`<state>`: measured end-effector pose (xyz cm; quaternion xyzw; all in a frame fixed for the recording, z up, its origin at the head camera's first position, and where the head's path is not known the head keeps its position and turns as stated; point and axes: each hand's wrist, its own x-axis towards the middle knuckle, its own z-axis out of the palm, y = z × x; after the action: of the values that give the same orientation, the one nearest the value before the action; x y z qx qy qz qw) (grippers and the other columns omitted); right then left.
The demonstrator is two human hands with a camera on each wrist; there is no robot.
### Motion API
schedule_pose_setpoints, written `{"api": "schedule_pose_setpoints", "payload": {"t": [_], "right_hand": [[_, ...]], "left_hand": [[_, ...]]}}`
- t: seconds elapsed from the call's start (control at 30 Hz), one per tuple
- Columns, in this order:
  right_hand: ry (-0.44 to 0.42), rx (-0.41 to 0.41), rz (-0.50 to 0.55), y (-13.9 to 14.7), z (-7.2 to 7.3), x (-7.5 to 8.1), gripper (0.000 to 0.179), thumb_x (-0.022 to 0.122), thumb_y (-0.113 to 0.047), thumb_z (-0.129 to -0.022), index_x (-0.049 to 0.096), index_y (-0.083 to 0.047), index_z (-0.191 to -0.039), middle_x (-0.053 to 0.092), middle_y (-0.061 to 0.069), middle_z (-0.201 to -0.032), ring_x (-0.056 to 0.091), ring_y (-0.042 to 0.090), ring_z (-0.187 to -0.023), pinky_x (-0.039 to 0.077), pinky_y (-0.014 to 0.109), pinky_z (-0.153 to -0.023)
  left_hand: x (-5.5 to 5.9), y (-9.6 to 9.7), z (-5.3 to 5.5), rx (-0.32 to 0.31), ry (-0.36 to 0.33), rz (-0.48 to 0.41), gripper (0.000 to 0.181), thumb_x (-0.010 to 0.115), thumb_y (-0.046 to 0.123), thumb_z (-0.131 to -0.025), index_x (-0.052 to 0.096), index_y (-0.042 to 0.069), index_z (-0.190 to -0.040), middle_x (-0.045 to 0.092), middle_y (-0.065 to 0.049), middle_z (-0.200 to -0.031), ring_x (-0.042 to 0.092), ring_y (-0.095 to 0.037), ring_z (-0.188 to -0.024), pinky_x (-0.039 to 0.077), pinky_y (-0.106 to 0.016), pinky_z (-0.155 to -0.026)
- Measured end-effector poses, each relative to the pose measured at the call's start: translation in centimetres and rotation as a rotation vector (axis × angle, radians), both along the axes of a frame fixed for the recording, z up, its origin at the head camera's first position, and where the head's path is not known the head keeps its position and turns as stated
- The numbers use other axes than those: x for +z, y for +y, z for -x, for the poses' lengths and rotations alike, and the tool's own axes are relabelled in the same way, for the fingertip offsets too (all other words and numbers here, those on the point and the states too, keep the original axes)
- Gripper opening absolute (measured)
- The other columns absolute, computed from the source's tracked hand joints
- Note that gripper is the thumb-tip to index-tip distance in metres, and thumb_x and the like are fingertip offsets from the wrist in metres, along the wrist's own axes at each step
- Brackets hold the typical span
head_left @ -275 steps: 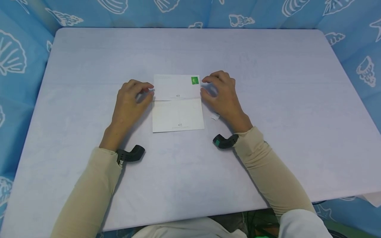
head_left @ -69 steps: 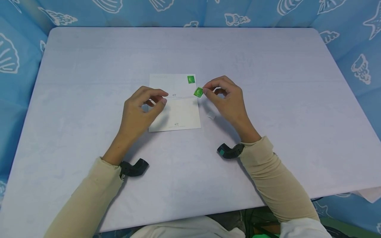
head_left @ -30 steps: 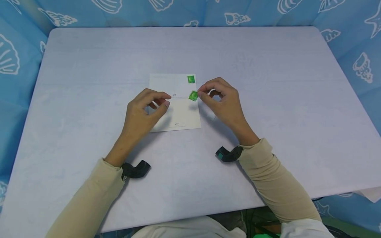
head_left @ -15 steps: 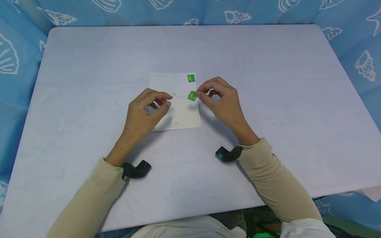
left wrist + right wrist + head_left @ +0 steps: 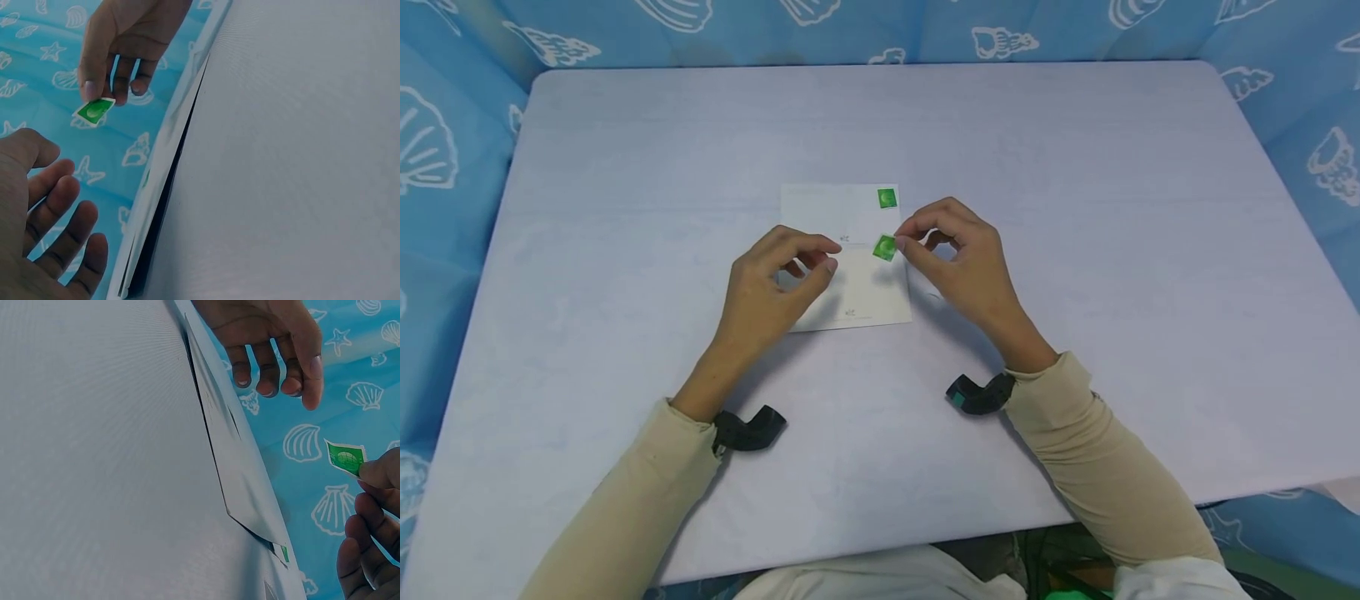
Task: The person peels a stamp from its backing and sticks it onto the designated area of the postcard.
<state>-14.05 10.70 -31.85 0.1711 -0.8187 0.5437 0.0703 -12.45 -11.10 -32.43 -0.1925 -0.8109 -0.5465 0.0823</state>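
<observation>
My right hand [image 5: 955, 250] pinches a small green postage stamp [image 5: 884, 247] by its right edge, between thumb and index finger. The stamp hangs in the air, tilted, above the right side of two white cards. The far card [image 5: 820, 208] bears a like green stamp [image 5: 887, 198] at its upper right corner; the near card [image 5: 872, 292] shows only small print at its lower edge. My left hand [image 5: 778, 279] hovers over the cards' left side, thumb and fingers apart, holding nothing. Both wrist views show the pinched stamp [image 5: 345, 456] clear of the left hand [image 5: 53, 212].
A small white scrap [image 5: 934, 294] lies right of the near card, partly in shadow. Black wrist devices [image 5: 749, 428] sit at both cuffs. The white-covered table [image 5: 1112, 208] ends at a blue shell-patterned curtain [image 5: 700, 37].
Long before, both hands were beside the cards' edges without the stamp in sight. Since then my right hand has come to hold it and moved slightly left; my left hand has moved slightly right.
</observation>
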Motion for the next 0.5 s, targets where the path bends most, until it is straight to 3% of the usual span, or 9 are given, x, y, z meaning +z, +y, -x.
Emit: {"api": "schedule_pose_setpoints", "payload": {"t": [0.5], "right_hand": [[0.005, 0.007, 0.021, -0.14, -0.12, 0.06, 0.006, 0.066, 0.0, -0.081, 0.067, 0.003, -0.086, 0.059, 0.01, -0.091, 0.054, 0.014, -0.082, 0.048, 0.034, -0.072]], "left_hand": [[-0.08, 0.13, -0.03, -0.002, 0.006, 0.007, 0.014, 0.062, 0.004, -0.085, 0.068, 0.001, -0.097, 0.06, -0.011, -0.089, 0.056, -0.017, -0.082, 0.049, -0.036, -0.069]]}}
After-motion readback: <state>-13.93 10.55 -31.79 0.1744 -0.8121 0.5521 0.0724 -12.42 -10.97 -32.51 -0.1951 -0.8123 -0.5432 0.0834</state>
